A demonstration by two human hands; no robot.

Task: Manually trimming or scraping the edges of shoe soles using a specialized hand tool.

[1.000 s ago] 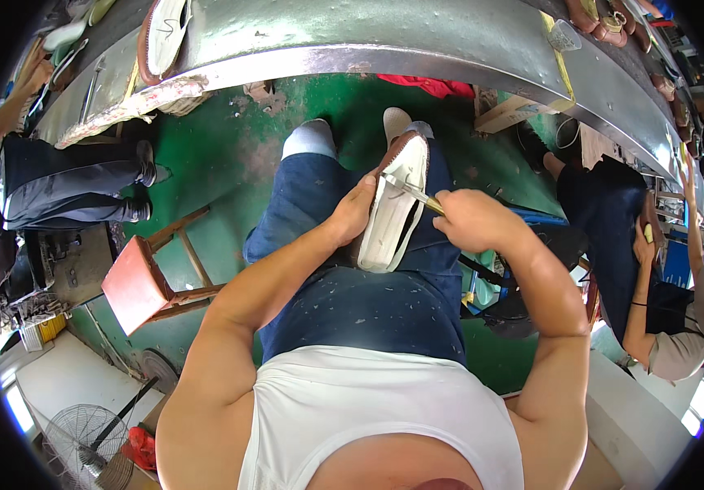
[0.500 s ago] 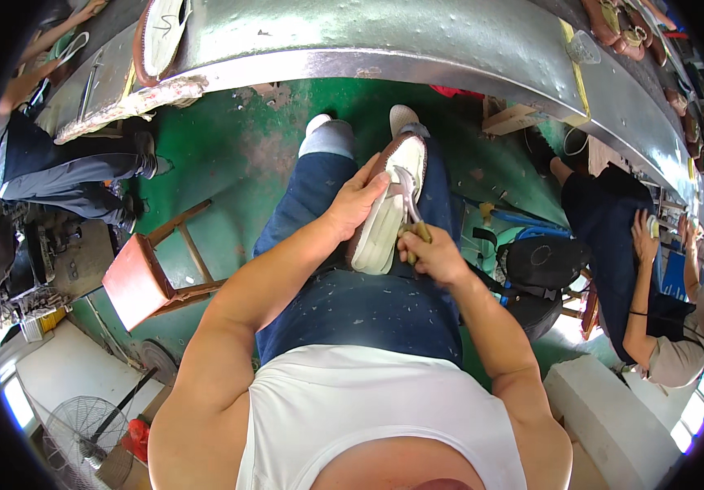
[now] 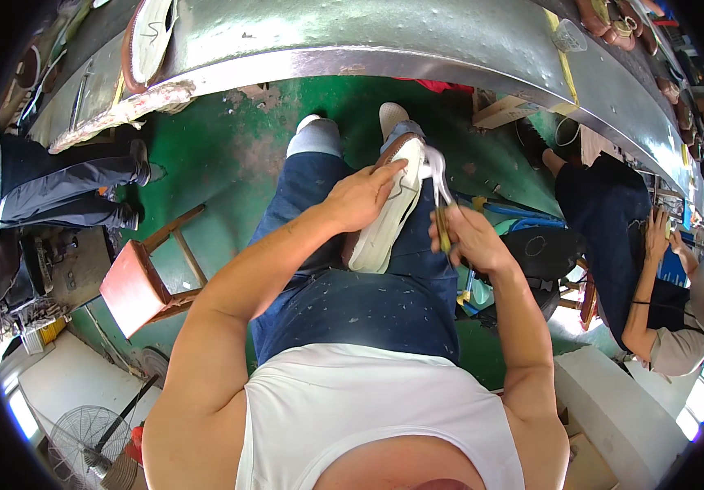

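Observation:
A shoe (image 3: 379,243) with a brown upper and a pale underside, marked with a dark squiggle, lies sole up along my thighs. My left hand (image 3: 358,199) grips it from the left, its forefinger stretched over the pale face near the far end. In my right hand (image 3: 474,237) are lasting pincers (image 3: 438,173), gripped by their handles. The curved metal head stands at the right edge of the shoe's far end; whether its jaws pinch the edge, I cannot tell.
A metal-topped bench (image 3: 352,61) runs across the far side, with another upturned shoe (image 3: 146,45) on it at left. A stool (image 3: 135,286) stands left, a black bag (image 3: 544,253) right. A co-worker (image 3: 613,237) sits at right; another person's legs (image 3: 70,184) show at left.
My right hand and the pincers have moved right and the tool now stands at the shoe's right edge instead of over its underside. My left hand has shifted, with its forefinger extended.

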